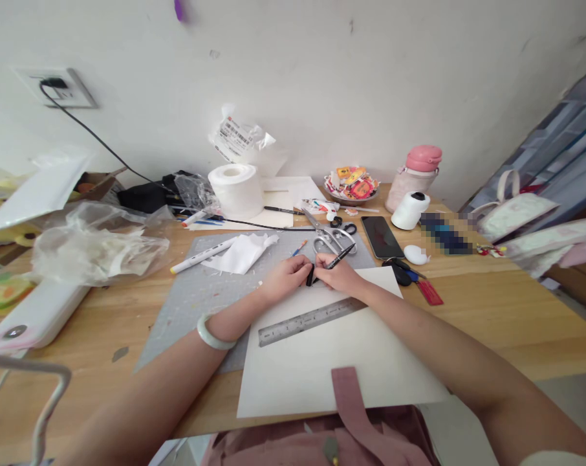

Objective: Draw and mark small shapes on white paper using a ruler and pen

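Observation:
Both hands are close together over the top of a white paper sheet. My left hand is closed around a short black pen cap. In the fingers of my right hand is a black pen, slanting up to the right. A metal ruler lies at an angle on the sheet, below the hands. Under part of the paper is a grey cutting mat. Just beyond my right hand rest large silver scissors.
Crumpled white paper and a white marker lie on the mat. A phone, a thread spool and a pink-lidded bottle stand or lie right. Behind are a tissue roll and a bowl of cutouts. Plastic bags are left.

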The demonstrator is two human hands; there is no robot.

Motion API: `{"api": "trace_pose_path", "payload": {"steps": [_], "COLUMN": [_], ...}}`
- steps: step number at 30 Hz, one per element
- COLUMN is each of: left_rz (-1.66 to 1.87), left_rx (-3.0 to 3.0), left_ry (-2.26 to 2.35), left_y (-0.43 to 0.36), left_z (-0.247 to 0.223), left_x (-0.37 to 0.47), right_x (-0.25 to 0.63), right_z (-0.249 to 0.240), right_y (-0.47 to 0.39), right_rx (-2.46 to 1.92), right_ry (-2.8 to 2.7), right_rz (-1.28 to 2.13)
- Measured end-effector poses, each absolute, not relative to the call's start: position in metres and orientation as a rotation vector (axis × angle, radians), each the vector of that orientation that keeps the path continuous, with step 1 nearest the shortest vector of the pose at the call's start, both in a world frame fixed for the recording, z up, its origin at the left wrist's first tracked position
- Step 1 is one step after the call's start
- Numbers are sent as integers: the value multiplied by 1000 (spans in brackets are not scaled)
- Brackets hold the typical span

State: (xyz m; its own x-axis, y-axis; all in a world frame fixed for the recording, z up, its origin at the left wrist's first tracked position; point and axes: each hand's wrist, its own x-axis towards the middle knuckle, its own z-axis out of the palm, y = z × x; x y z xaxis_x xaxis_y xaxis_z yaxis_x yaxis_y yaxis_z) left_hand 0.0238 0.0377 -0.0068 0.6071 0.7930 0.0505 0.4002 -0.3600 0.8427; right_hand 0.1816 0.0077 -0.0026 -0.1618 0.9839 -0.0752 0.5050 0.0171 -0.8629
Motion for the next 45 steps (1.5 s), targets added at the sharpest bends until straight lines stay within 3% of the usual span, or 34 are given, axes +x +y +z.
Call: {"api": "trace_pose_path", "payload": {"steps": [14,24,45], "left_rz": [494,724,806], "left_rx": [2049,1587,1506], "left_ry": [946,1104,1000], "left_y": [40,41,37], "left_z": [-4,-7,-4], "left_x": [22,25,25], "right_x": [181,181,179], "right_z": [-1,0,-1], "right_y": [7,7,7], "right_rx": [-1520,-1555,-1541], "right_ry": [-1732,-1683,-1722], "right_rz": [1060,1060,1055]}}
